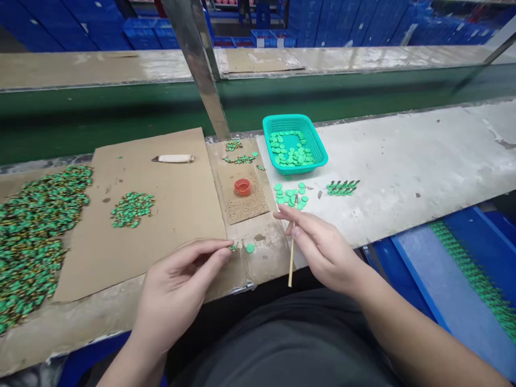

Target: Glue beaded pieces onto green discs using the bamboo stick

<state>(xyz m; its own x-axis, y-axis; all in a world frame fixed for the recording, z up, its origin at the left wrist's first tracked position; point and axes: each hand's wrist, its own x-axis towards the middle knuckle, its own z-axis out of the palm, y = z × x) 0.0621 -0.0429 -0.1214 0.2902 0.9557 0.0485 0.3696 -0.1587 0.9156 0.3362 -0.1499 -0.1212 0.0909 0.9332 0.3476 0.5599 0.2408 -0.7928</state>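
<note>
My left hand (177, 282) is closed in a pinch, with a tiny green and gold piece (233, 248) at the thumb and index fingertips. Just right of it, a single green disc (250, 248) lies flat near the table's front edge. A thin wooden stick (291, 263) with a dark tip is gripped by my right hand (322, 244), pointing away from me. Beyond those fingers lie several loose green discs (291, 194). A small red cup (242, 187) stands on a cardboard piece (237, 212) between the hands, farther back.
A turquoise basket (296, 169) holds green discs. Rows of assembled green pieces (342, 187) stand to its right. On the left are a large heap (36, 231) and a small pile (132, 209) of green-gold pieces, plus a wrapped tool (175, 158). A metal post (201, 70) rises behind.
</note>
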